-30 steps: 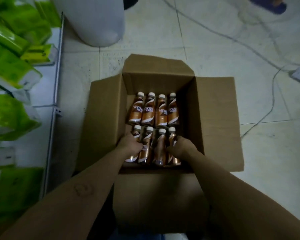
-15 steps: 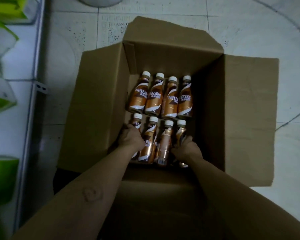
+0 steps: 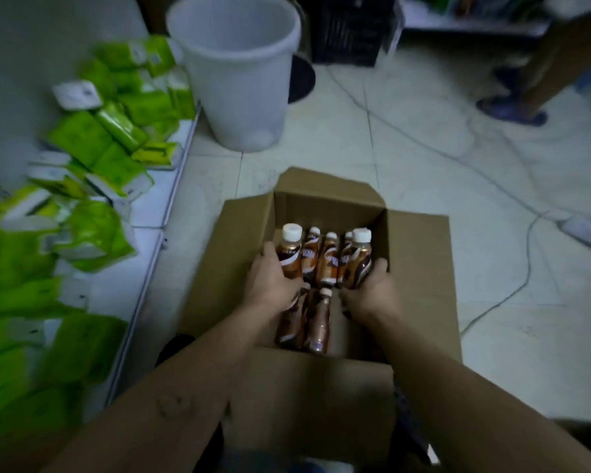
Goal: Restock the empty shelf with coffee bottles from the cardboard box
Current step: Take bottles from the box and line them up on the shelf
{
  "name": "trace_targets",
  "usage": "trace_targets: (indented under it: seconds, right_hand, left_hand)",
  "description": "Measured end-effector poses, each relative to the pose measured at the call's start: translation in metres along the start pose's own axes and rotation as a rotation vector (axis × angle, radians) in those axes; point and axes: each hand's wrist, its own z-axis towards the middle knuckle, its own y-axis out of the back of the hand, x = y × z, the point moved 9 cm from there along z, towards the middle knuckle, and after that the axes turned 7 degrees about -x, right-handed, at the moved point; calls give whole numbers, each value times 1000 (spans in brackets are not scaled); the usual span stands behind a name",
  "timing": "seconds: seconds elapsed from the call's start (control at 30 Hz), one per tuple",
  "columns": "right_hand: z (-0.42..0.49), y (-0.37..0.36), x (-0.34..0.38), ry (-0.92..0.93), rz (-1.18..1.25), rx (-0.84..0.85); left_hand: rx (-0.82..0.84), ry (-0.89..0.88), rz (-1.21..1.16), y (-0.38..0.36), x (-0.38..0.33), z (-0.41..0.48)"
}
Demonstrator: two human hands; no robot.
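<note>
Two bottles are up out of the cardboard box (image 3: 239, 254) on the floor: the left hand (image 3: 273, 280) grips the left bottle (image 3: 290, 254), the right hand (image 3: 372, 295) the right bottle (image 3: 358, 262). The lift should stay vertical, clear of the remaining bottles (image 3: 316, 322), before turning to the shelf.

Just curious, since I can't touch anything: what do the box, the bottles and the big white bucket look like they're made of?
The box looks like plain brown cardboard: matte, with folded flaps. The bottles seem plastic, glossy brown-and-white wraps, white screw caps; glass can't be ruled out. The bucket looks like thin, slightly translucent white plastic.
</note>
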Motion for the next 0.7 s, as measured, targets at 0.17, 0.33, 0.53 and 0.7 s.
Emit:
trace_targets:
  seconds: [0.17,0.33,0.53,0.7]
  right_hand:
    - [-64,79,98,259,199,-111]
    - [-134,145,182,512,291,-192]
    - [-217,219,256,755,380,-281]
    - [-275,260,306,880,417,-306]
  left_hand:
    - [-205,-170,-198,112,-73,-59]
    - [-379,-346,-289,213,-123,-121]
    - [-534,-548,-331,308,-168,-187]
    - [-628,-638,-375,388,-188,-235]
